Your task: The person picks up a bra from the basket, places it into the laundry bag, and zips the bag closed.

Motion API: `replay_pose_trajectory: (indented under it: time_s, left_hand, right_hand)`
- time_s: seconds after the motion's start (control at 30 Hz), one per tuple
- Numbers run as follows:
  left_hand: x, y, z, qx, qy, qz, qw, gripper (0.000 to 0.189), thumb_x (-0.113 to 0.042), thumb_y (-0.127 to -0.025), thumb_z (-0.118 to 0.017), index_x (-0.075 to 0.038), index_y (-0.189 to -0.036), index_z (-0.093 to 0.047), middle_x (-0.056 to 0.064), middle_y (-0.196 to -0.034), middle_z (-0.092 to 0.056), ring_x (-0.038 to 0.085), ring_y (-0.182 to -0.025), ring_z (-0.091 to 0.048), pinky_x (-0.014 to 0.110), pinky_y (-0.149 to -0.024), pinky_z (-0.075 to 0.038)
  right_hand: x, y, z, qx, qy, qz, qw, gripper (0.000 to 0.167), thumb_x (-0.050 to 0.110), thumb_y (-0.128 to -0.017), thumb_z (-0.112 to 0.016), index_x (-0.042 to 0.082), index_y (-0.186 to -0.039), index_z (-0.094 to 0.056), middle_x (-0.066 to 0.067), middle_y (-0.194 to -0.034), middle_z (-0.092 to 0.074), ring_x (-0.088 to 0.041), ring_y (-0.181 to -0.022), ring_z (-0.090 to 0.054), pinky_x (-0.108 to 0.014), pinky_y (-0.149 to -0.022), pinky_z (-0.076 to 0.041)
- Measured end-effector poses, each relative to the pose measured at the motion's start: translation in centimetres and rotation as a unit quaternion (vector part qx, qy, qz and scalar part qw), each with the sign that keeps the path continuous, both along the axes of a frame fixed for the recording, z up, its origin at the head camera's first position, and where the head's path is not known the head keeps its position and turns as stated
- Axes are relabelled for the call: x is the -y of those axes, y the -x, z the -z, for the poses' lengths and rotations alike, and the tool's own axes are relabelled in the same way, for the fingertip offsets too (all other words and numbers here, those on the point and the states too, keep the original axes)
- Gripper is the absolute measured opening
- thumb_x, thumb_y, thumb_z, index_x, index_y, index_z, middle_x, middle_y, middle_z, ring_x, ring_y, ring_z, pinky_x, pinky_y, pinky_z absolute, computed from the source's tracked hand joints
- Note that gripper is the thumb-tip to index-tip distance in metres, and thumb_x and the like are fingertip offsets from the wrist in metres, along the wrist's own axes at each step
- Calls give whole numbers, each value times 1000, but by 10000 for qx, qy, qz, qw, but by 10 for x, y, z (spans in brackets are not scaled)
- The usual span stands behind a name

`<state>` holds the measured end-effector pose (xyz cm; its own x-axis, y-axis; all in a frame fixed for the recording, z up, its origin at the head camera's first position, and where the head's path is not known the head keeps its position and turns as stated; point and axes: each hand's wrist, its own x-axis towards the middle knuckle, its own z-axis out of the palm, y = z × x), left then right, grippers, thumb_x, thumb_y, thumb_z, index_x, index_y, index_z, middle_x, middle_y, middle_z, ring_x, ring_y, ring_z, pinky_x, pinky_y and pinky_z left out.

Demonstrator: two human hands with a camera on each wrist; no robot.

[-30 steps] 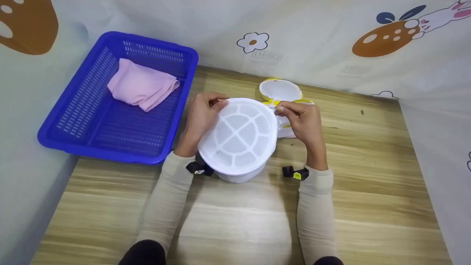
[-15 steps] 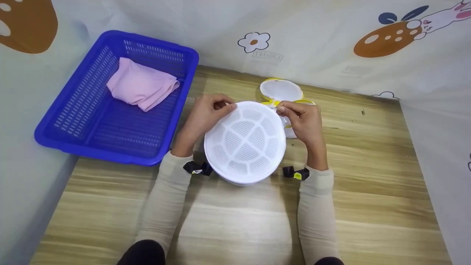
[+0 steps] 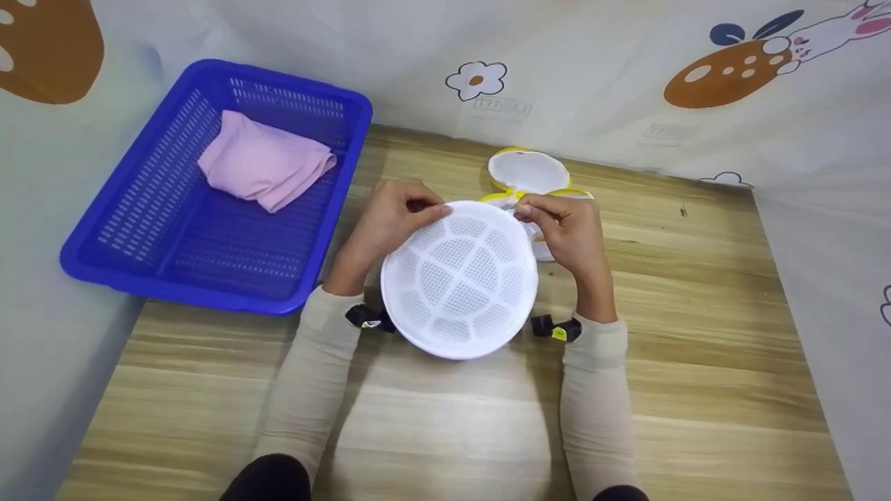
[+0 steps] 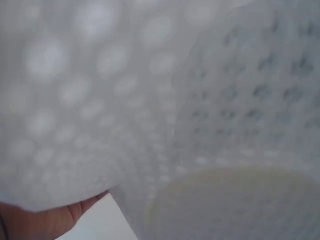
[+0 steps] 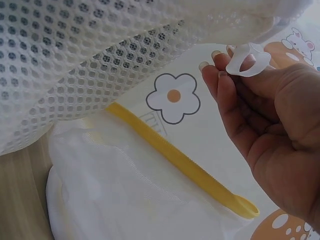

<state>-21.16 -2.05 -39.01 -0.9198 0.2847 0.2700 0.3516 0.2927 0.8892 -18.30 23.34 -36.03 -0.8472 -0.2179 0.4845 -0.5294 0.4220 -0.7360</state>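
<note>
A round white mesh laundry bag (image 3: 459, 278), with a circle-and-cross pattern on its face, is held up in front of the person. The left hand (image 3: 393, 223) pinches its upper left rim between thumb and fingers. At the upper right rim, the right hand (image 3: 567, 226) pinches the bag's edge beside a small white loop (image 5: 249, 60), seen in the right wrist view. Blurred mesh fills most of the left wrist view, with part of the left hand (image 4: 45, 220) at the lower left. Behind the right hand stands a second white mesh bag (image 3: 529, 172) with yellow trim, its lid up.
A blue plastic basket (image 3: 321, 243) stands at the left with a folded pink cloth (image 3: 268, 163) inside. The wood-grain table (image 3: 696, 334) runs back to a printed cloth wall (image 3: 578, 83). Dark wrist cameras (image 3: 557, 327) sit at the cuffs.
The held bag has swung so its round face shows fuller and its side wall is hidden. It hangs a little lower and further right. The left hand has shifted slightly right.
</note>
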Motion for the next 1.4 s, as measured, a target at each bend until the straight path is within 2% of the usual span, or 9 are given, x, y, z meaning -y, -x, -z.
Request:
replay_pose_trajectory:
  time_s: [0.33, 0.47, 0.53, 0.67, 0.8, 0.9, 1.13, 1.4]
  left_hand:
    - [2, 1, 1, -144, -124, 68, 9998, 10, -11, -83, -74, -2, -86, -76, 7, -78, -67, 13, -70, -56, 23, -62, -44]
    - [4, 0, 1, -130, -77, 1, 9999, 11, -11, -84, -73, -1, -87, -76, 7, -78, -67, 13, -70, -56, 23, -62, -45]
    - [5, 0, 1, -88, -60, -32, 9999, 11, -11, -84, -73, -1, -88, -76, 7, -79, -67, 13, -70, -56, 23, -62, -45]
    - [7, 1, 2, -51, -57, -108, 9999, 12, -12, -84, -73, -1, -87, -76, 7, -80, -69, 13, -68, -56, 23, -60, -45]
    - [8, 2, 2, 63, -60, -196, 9998, 12, -12, -84, -73, -1, -88, -76, 7, -82, -70, 13, -68, -57, 23, -60, -45]
    - [9, 1, 1, 128, -39, -235, 9996, 13, -12, -84, -74, -1, -89, -76, 8, -83, -70, 14, -69, -58, 23, -61, -46]
    - [10, 1, 2, -11, -60, -304, 9995, 12, -11, -83, -74, 0, -87, -76, 9, -82, -70, 14, -68, -57, 22, -61, -44]
    - [11, 2, 4, -20, -201, -296, 9994, 10, -8, -84, -72, 1, -85, -75, 9, -80, -70, 12, -68, -55, 21, -60, -42]
  right_hand:
    - [-2, 1, 0, -44, -68, -56, 10000, 8, -5, -86, -65, -5, -85, -73, -11, -77, -70, -14, -72, -66, -21, -68, -52]
    - [-10, 8, 11, -85, -13, -124, 9999, 9, -1, -86, -66, -1, -86, -75, -6, -79, -71, -14, -72, -66, -23, -67, -53]
    - [-10, 8, 11, -123, -17, -154, 9998, 9, 0, -86, -66, -1, -85, -75, -5, -78, -71, -14, -72, -65, -23, -67, -52]
    - [-5, 2, 0, -286, -208, -36, 9994, 8, -2, -85, -67, -2, -81, -73, -7, -71, -67, -9, -59, -52, -16, -57, -41]
    - [-3, -3, -5, -329, -322, 149, 9988, 7, -2, -84, -68, -2, -79, -72, -7, -67, -63, -8, -55, -38, -17, -52, -31]
    - [-3, -3, -6, -307, -320, 160, 9989, 7, -3, -84, -68, -3, -80, -73, -7, -68, -64, -8, -55, -38, -17, -52, -31]
    - [-5, -2, -3, -327, -375, 142, 9987, 6, -2, -84, -68, -2, -81, -74, -12, -68, -64, -8, -57, -41, -16, -52, -32]
    - [-5, -1, -2, -317, -367, 206, 9986, 6, -2, -84, -69, -3, -82, -74, -10, -68, -65, -8, -59, -47, -16, -54, -36]
